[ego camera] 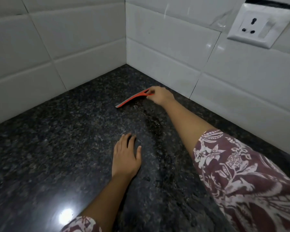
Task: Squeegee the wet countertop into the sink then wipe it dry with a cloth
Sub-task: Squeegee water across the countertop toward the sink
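— Where's the squeegee?

— Far back on the dark speckled granite countertop [60, 148], near the corner where the white glossy wall tiles [166, 52] meet. It's a slim red plastic squeegee with a grey rubber blade [132, 99], blade edge down on the stone.

— Who's got it?

— The right hand [159, 96], arm stretched out, fingers pinched closed around the handle end nearest the wall.

— And the other?

— The left hand [126, 156] lies flat and open on the counter, fingers spread, holding nothing, well short of the squeegee.

— Is the stone wet?

— There's a darker, glistening streak of water [155, 129] between the hands. A white electrical socket plate [259, 25] sits on the right wall. Both sleeves are maroon with a white floral print [238, 173].
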